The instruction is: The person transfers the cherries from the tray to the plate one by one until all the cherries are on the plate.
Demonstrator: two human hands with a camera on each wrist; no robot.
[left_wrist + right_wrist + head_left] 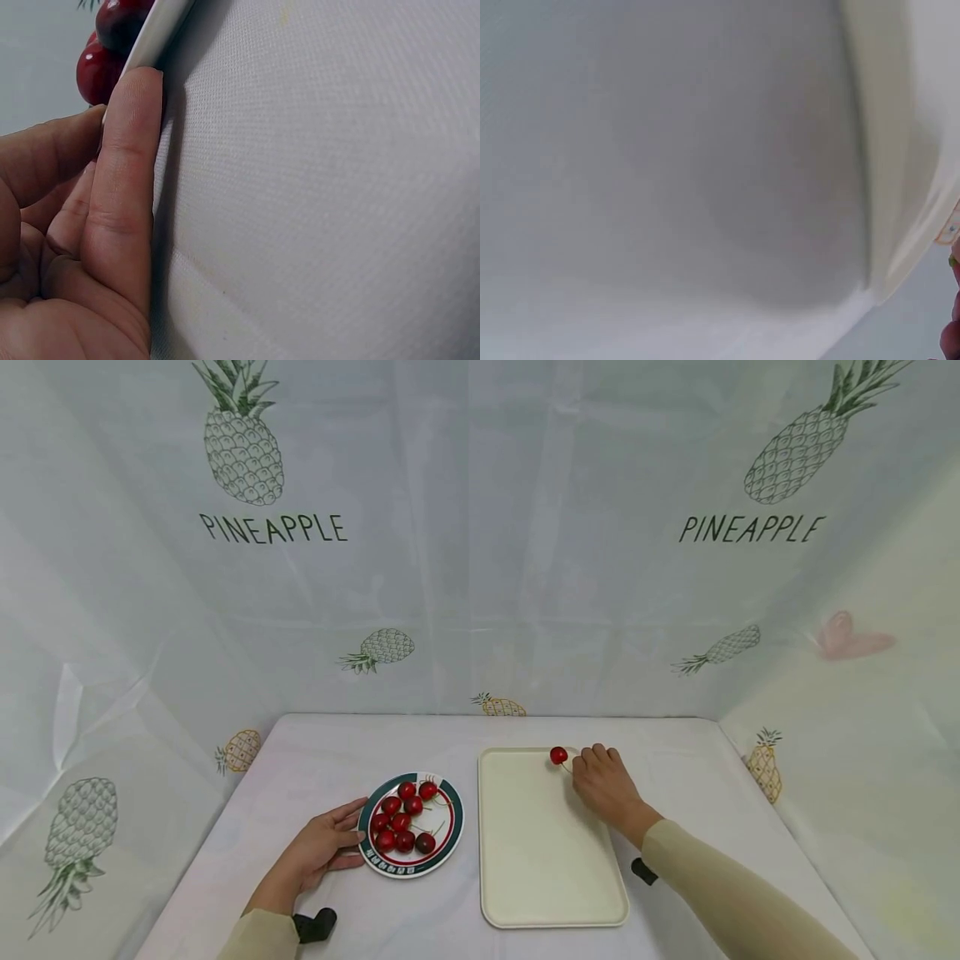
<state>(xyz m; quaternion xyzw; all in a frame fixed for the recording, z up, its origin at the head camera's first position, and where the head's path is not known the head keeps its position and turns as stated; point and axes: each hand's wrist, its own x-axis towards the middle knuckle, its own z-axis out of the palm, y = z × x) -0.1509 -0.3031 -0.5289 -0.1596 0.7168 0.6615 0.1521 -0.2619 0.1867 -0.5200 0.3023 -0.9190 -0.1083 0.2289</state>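
A white plate with a dark green band (457, 827) lies on the table and carries several red cherries (401, 822), some with stems. At its left side my left hand (318, 846) grips the rim. The left wrist view shows one finger (120, 195) reaching up to the plate's edge, with the cherries (100, 73) beyond. Over the upper right corner of a cream rectangular tray (551, 860), my right hand (606, 787) pinches a single cherry (558, 755) by its stem. The tray's edge (881, 150) runs down the right part of the right wrist view.
A white cloth (300, 752) covers the table, with the plate left of the tray. Pale curtains with printed pineapples (243, 456) hang behind and at both sides. Black straps (315, 925) sit at my wrists.
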